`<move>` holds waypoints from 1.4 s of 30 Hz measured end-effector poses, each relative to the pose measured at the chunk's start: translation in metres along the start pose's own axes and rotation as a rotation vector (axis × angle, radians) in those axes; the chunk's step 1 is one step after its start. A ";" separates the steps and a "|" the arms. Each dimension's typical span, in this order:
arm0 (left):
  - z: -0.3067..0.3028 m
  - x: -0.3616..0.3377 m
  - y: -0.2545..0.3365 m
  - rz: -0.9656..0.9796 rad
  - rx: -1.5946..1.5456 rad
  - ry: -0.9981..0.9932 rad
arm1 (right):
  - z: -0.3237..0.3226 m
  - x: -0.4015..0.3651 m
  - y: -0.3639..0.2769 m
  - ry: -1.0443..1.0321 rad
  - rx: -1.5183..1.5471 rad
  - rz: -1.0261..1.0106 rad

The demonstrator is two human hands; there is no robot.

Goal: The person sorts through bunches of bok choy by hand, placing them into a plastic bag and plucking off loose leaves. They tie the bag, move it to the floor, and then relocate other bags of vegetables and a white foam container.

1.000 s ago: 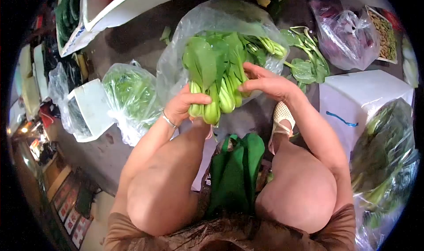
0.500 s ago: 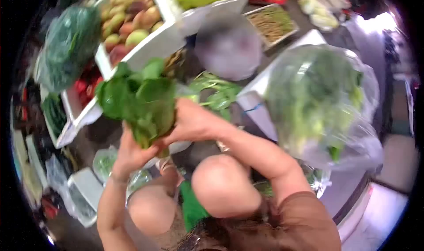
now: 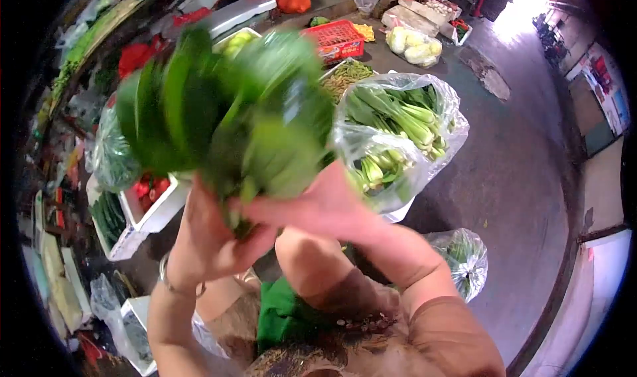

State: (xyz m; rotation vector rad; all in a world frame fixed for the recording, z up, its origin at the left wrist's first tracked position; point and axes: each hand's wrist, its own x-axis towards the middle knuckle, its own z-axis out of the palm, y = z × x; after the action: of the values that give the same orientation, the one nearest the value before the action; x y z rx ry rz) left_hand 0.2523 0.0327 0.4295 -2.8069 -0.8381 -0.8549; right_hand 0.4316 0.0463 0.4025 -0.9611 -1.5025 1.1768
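A bunch of leafy greens (image 3: 265, 121) is raised in front of me, its broad leaves fanned upward and partly blurred. Around the lower stems, my left hand (image 3: 215, 241) is closed from the left side. My right hand (image 3: 315, 208) grips the same stem end from the right, its fingers reaching across toward my left hand. The stem ends are mostly hidden by my fingers. Behind the bunch, to the right, an open clear plastic bag (image 3: 454, 138) holds stalks of green leafy vegetables (image 3: 405, 115).
White boxes at left hold red vegetables (image 3: 151, 190) and long green ones (image 3: 109, 214). Farther back are a red basket (image 3: 342, 38) and a bag of pale vegetables (image 3: 413, 45). A tied bag of greens (image 3: 464, 261) sits on the floor (image 3: 511, 178) at right.
Both hands have lifted the greens higher and closer to the camera. The view has tilted up, showing more floor at right and the bagged greens with their bag open.
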 end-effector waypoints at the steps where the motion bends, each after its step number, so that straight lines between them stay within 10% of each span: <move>1: 0.000 0.022 0.007 -0.016 0.012 0.000 | -0.018 -0.004 -0.019 -0.018 0.006 -0.002; 4: 0.009 0.089 0.026 -0.278 -0.739 0.024 | -0.073 -0.012 -0.087 0.157 0.017 -0.308; 7: 0.030 0.167 0.033 -0.007 -0.583 0.139 | -0.121 -0.012 -0.113 0.319 -0.107 -0.405; 12: 0.137 0.193 0.033 -0.050 -0.940 0.071 | -0.199 -0.012 -0.071 0.340 -0.462 0.050; 16: 0.184 0.149 0.021 -0.393 -0.620 -0.531 | -0.230 -0.002 0.065 0.153 -0.782 0.439; 20: 0.185 0.122 0.016 -0.458 -0.564 -0.537 | -0.196 -0.007 0.068 0.160 -1.016 0.337; 24: 0.132 0.118 0.027 -0.240 -0.467 -0.494 | -0.192 -0.002 0.064 0.109 -1.138 0.345; 26: 0.091 0.129 0.042 -0.093 -0.311 -0.984 | -0.189 -0.005 0.073 0.164 -1.228 0.294; 28: 0.088 0.124 0.045 -0.065 -0.189 -1.001 | -0.182 -0.011 0.074 0.130 -1.274 0.228; 31: 0.086 0.115 0.040 0.195 0.150 -0.349 | -0.172 -0.016 0.068 0.039 -1.334 0.185; 42: 0.115 0.133 0.083 0.311 -0.220 0.225 | -0.166 0.005 0.082 -0.508 -1.496 0.128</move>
State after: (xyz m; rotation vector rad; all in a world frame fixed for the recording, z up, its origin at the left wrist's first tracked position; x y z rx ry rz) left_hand 0.4445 0.0530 0.4107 -2.8354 -0.2810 -1.2377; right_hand 0.5938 0.1047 0.3357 -1.7600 -2.8263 0.1412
